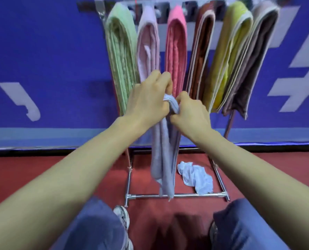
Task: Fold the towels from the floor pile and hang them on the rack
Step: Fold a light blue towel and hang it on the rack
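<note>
While we hold the long, soft lilac cloth towel (161,159) up in front of us, our left hand (146,98) and our right hand (189,112) sit close together. The fingers of both are curled tight round its bunched top edge. The rest of the towel hangs straight down below our fingers in loose, ropey folds. Its bottom end dangles near the low front bar of the shiny metal rack (186,196).

We think the job now is to open this towel out so it can be folded. To do it well, we should pinch one top corner in each hand. Then we slide our hands apart along the edge until the cloth hangs flat. A bunched towel folds lumpy, so we shake out the twists first. We should also lift our fingers a bit higher, so the bottom end stays off the red floor.

Just past our fingers hang six folded towels: a pale green one (121,56), a light pink one (148,47), a bright pink one (177,51), a brown one (202,56), a yellow one (229,60) and a grey-brown one (254,69). They hang neat and narrow, so ours should match. We cannot tell where a free spot is on the top bar.

Far below our right fingers, a crumpled pale blue towel (197,177) lies on the floor. That one can wait.
</note>
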`<state>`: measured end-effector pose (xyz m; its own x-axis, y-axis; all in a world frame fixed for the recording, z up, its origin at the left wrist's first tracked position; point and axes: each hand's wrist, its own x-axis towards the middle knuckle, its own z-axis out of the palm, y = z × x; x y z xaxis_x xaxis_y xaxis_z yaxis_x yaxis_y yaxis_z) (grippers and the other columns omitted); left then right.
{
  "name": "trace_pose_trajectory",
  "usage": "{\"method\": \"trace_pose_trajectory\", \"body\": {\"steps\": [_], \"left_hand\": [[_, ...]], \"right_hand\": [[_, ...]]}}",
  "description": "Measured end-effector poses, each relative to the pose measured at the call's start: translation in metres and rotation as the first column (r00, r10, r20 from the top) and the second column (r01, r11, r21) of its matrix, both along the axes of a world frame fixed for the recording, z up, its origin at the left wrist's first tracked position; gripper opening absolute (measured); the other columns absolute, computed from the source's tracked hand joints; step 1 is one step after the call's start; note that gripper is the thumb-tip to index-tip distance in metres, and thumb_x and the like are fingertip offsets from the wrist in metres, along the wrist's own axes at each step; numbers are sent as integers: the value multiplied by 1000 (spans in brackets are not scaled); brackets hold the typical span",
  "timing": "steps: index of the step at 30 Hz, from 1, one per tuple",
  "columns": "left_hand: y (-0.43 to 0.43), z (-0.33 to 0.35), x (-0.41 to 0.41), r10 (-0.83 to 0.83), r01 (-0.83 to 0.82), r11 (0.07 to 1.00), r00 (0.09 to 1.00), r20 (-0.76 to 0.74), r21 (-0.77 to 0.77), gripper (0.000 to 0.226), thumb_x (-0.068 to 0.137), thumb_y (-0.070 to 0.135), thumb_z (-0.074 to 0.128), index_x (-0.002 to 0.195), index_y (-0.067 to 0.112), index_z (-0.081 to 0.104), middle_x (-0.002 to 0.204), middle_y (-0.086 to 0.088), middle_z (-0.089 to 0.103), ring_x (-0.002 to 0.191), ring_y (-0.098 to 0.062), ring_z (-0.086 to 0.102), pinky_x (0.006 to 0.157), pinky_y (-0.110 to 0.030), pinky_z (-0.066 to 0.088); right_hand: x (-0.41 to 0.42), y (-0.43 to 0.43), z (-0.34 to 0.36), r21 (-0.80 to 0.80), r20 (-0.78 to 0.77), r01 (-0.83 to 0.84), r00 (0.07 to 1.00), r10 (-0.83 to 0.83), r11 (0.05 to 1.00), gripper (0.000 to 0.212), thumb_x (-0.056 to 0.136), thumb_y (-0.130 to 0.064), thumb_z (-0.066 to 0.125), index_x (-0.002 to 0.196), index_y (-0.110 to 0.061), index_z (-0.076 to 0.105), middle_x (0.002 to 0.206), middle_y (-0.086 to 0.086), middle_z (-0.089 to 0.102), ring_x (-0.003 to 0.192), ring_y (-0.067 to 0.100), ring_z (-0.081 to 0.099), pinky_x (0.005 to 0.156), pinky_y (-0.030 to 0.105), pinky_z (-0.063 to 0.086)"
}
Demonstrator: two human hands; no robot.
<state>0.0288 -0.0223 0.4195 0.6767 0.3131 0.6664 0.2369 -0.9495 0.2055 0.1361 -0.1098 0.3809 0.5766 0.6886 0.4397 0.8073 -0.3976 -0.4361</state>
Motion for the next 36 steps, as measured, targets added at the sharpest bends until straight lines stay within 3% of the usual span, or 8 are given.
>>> {"method": "trace_pose_trajectory", "body": {"steps": [4, 10, 14, 18, 21, 25, 29, 36], "left_hand": [[-4, 22, -8, 175, -179, 975, 984, -44, -133, 28, 76, 15, 61, 94, 25, 41, 101, -1, 55, 88, -36, 58, 60, -37, 33], [3, 41, 1, 214, -209, 919, 977, -21, -334, 24, 83, 20, 63, 97, 20, 43, 103, -6, 61, 90, -38, 58, 65, -40, 39], [24, 86, 14, 131, -104, 963, 987, 96, -248, 23, 80, 4, 57, 91, 19, 44, 97, -11, 60, 86, -39, 56, 66, -41, 40], [46, 116, 21, 103, -57, 980, 966, 236, -193, 26, 75, -4, 58, 90, 15, 47, 84, 0, 48, 79, -26, 43, 63, -33, 22], [66, 125, 25, 97, -93, 993, 993, 67, -70, 27, 77, -1, 58, 92, 19, 47, 86, -1, 50, 89, -31, 50, 64, -33, 23], [98, 161, 35, 223, -214, 968, 973, -57, 134, 26, 82, 1, 57, 104, 14, 51, 101, -12, 57, 95, -38, 56, 72, -41, 40], [117, 198, 49, 314, -310, 942, 949, -17, 127, 22, 82, 3, 58, 102, 12, 52, 101, -11, 50, 84, -36, 51, 71, -45, 44], [143, 181, 68, 391, -382, 920, 910, -141, 88, 25, 86, 10, 58, 111, 12, 57, 108, -11, 51, 96, -36, 56, 71, -38, 38]], "right_hand": [[0, -8, 60, 187, -1, -65, 998, 67, 980, 33, 76, -22, 52, 107, -14, 53, 89, 19, 67, 85, 44, 61, 70, 46, 51], [-6, -2, 103, 62, 154, -113, 983, 102, 992, 36, 83, -26, 60, 116, -17, 51, 98, 14, 67, 91, 41, 61, 67, 40, 44], [6, 15, 136, 155, 187, -110, 979, 80, 982, 33, 87, -34, 59, 115, -18, 52, 97, 14, 68, 90, 41, 61, 65, 39, 42], [18, 40, 143, 70, 188, -48, 982, 34, 996, 33, 82, -24, 60, 111, -15, 48, 97, 15, 66, 90, 42, 61, 63, 37, 38], [24, 61, 143, -12, 147, -41, 988, 42, 999, 19, 82, -14, 55, 100, -12, 48, 101, 19, 63, 93, 44, 61, 65, 37, 38], [45, 92, 178, 99, 287, -35, 958, 5, 994, 18, 88, -17, 51, 100, -7, 58, 103, 21, 64, 96, 43, 60, 70, 41, 42], [62, 125, 213, 109, 305, -34, 952, -1, 993, 19, 83, -12, 51, 98, -5, 60, 95, 17, 64, 85, 38, 54, 64, 36, 34], [70, 151, 207, 39, 257, -8, 967, -2, 999, 5, 77, -9, 50, 81, -8, 52, 74, 9, 46, 75, 36, 47, 60, 34, 34]]}}
